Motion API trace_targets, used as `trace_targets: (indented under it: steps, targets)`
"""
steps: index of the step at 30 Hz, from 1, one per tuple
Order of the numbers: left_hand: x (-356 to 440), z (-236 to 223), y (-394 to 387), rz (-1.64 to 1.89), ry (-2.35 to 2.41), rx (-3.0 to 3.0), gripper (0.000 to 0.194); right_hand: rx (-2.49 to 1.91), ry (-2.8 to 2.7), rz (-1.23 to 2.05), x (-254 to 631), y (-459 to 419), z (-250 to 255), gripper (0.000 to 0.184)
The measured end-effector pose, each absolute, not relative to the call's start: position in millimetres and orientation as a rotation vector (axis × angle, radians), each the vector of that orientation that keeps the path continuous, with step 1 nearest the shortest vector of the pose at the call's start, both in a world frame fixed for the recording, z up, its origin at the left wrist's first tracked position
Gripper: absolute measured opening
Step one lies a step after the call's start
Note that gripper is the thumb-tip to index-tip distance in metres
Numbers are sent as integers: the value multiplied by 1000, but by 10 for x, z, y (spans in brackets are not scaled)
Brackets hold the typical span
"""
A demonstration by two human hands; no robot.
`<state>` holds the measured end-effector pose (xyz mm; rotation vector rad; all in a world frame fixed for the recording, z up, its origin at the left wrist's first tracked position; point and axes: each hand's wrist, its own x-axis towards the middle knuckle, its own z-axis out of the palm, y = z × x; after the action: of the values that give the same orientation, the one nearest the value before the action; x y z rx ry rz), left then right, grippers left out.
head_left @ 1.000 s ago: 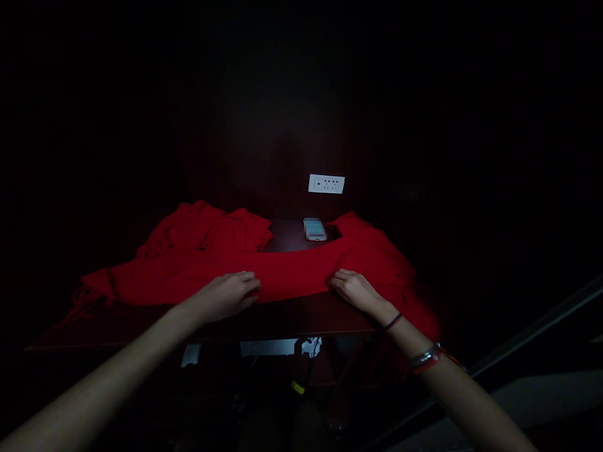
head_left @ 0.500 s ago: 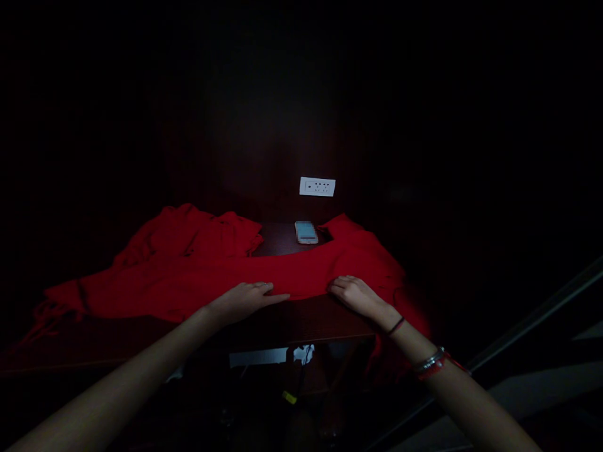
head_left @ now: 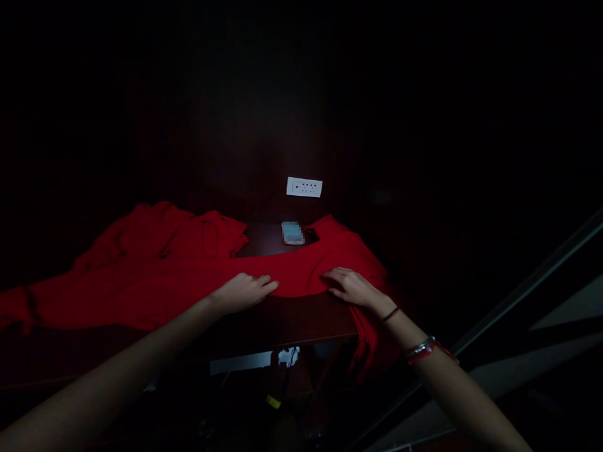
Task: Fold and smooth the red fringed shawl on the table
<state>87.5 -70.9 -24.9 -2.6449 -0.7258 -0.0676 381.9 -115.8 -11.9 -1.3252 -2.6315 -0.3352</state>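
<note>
A large red cloth [head_left: 155, 270] lies spread across a dark wooden table [head_left: 292, 317], bunched at the back left and hanging over the right edge. My left hand [head_left: 242, 292] rests on the cloth's near edge with fingers curled onto the fabric, a ring showing on one finger. My right hand [head_left: 351, 287] lies on the cloth's near edge a little to the right, fingers pressed on the fabric. Bracelets sit on my right wrist.
A phone [head_left: 293, 233] lies on the table at the back, between the cloth's folds. A white wall socket plate [head_left: 304, 187] is above it. The room is very dark. A pale bar [head_left: 518, 295] slants at the right. Cables and a yellow tag [head_left: 272, 402] hang under the table.
My left hand drew back to the left along the cloth's near edge after reaching right. The view swung to the right, so everything sits further left in the picture.
</note>
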Motion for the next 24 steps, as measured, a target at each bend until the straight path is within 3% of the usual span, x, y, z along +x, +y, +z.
trace_targets:
  steps: [4, 13, 24]
  targets:
    - [1167, -265, -696, -138, -600, -2662, 33, -1369, -2640, -337, 3943, -1126, -103, 28]
    - [1841, -354, -674, -261, -607, -2659, 17, -1587, -2656, -693, 3984, -1129, -98, 21]
    - [1766, -448, -616, -301, -594, -2684, 11, -1577, -2720, -786, 4034, -1107, -166, 16]
